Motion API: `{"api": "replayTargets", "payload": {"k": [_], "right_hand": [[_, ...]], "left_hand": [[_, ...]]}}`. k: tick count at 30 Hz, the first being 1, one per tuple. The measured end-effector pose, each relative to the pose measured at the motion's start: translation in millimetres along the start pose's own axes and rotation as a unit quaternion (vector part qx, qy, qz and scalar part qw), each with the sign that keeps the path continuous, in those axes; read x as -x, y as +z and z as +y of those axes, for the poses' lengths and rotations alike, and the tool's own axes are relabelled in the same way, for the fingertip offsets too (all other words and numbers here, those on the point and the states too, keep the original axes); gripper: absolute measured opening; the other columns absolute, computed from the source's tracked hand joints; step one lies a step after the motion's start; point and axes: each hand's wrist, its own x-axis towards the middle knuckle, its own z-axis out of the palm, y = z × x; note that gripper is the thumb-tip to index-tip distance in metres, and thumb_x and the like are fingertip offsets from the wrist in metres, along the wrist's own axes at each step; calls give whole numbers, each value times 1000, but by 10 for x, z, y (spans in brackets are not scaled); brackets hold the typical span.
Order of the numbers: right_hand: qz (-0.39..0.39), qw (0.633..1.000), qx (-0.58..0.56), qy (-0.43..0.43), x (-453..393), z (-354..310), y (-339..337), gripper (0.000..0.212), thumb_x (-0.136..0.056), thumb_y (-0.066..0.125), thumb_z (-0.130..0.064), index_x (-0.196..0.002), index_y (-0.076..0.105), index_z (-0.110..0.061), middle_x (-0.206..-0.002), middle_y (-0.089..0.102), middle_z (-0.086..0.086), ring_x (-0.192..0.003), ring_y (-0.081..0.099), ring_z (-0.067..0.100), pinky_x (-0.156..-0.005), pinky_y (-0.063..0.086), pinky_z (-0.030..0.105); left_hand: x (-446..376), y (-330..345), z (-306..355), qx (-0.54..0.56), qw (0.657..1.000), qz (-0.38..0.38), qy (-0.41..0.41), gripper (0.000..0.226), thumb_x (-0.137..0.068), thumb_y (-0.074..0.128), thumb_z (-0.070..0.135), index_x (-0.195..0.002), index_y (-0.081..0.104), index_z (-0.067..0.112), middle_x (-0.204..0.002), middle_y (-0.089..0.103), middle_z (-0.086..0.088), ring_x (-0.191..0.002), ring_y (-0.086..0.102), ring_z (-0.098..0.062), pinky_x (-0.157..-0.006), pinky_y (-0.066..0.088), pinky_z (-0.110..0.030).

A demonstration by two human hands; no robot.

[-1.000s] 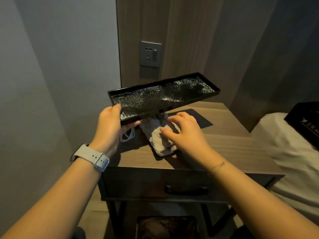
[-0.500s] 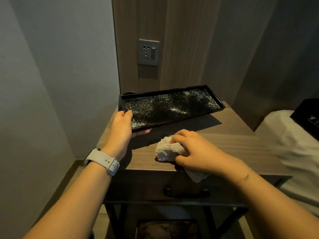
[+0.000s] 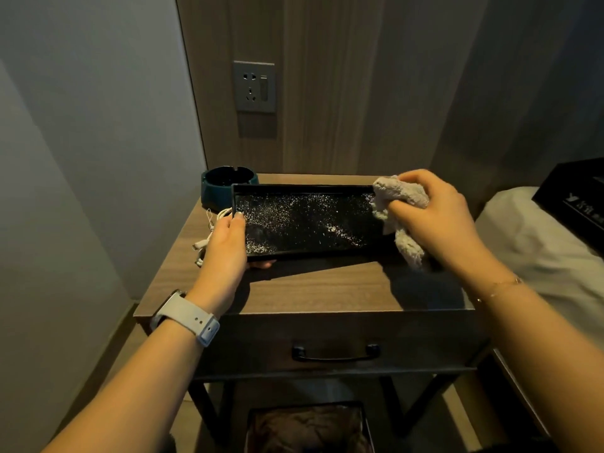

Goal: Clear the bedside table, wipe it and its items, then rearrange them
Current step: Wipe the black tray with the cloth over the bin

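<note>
A long black tray [image 3: 304, 223], speckled with white dust, is held just above the wooden bedside table [image 3: 313, 292]. My left hand [image 3: 225, 246] grips the tray's left end, thumb on the rim and fingers underneath. At the tray's right end my right hand [image 3: 438, 220] holds a crumpled beige cloth [image 3: 400, 197], which hangs down over the rim. A dark round ashtray [image 3: 225, 188] stands at the table's back left corner. A white cable [image 3: 209, 233] lies on the table beside my left hand.
A wall socket [image 3: 254, 87] sits above the table on the wood panel. The table has a drawer with a black handle [image 3: 335, 353]. A bin [image 3: 309, 426] stands under it. A bed with a white pillow [image 3: 536, 243] and a black box [image 3: 575, 197] lies to the right.
My right hand lifted the cloth off the table front and carried it to the tray's right end. The tray came down and level. The ashtray and cable came into view.
</note>
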Motion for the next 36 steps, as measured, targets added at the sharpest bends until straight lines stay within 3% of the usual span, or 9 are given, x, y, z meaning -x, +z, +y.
{"api": "replayTargets", "payload": {"k": [6,10,14,18,21,27,30,32,36], "right_hand": [[-27,967,247,61,-242,45,247,19,-83,58,-34,-91,69,-22,-85,66,1,-79,58,25,-61,40,30],[-33,955,282,90,-343,-52,469,41,-87,49,-48,-106,59,-13,-104,64,11,-93,61,34,-68,44,35],[-39,945,307,100,-429,-156,579,32,-86,57,-37,-109,62,-15,-106,64,10,-94,61,32,-66,41,33],[-33,950,303,67,-409,-450,802,10,-84,58,-23,-80,57,-14,-87,62,8,-84,59,31,-65,36,30],[-47,957,285,18,-308,-740,1072,22,-84,58,-19,-66,46,-16,-74,49,1,-78,52,24,-64,32,29],[-97,962,201,-157,-121,-1035,1509,13,-86,58,-29,-86,68,-19,-85,55,-3,-81,52,16,-60,34,30],[-198,969,82,-126,-201,-1006,1349,7,-83,62,-25,-78,67,-24,-78,58,-6,-75,54,13,-58,41,32],[-206,975,17,-77,-288,-951,1153,8,-79,63,-22,-80,70,-26,-76,67,-2,-77,63,16,-65,51,36],[-130,981,144,-14,-380,-738,966,11,-76,62,-26,-79,71,-20,-70,68,-1,-74,65,20,-62,53,34]], "left_hand": [[-7,-7,-44,-11,1000,-12,17,30,-105,28,36,-97,55,26,-98,67,-5,-81,69,-25,-45,53,-26],[-21,-24,-56,-6,1000,-14,4,26,-106,27,30,-96,51,27,-101,65,-8,-76,69,-25,-43,52,-25],[-31,-26,-57,6,1000,-10,-24,24,-105,28,29,-92,47,25,-94,65,-8,-52,68,-18,-37,49,-23],[-28,-38,-78,-1,999,-26,-20,22,-105,29,28,-96,48,23,-100,66,-13,-52,69,-18,-35,46,-20],[-35,-45,-83,11,999,-11,-40,21,-105,30,29,-96,49,25,-105,65,-15,-56,70,-22,-35,46,-20],[-63,-25,-111,-27,998,31,-36,25,-103,33,28,-85,49,30,-95,61,-7,-85,66,-28,-59,56,-39],[-46,-27,-106,4,997,26,-70,24,-102,32,28,-92,52,25,-103,62,-13,-79,68,-31,-41,49,-28],[-62,-52,-100,-2,998,18,-56,28,-101,29,22,-102,55,13,-98,64,-21,-64,68,-28,-37,46,-26],[-79,-76,-88,-41,999,-8,-35,30,-101,30,17,-103,55,2,-85,67,-16,-60,67,-24,-42,53,-25]]}}
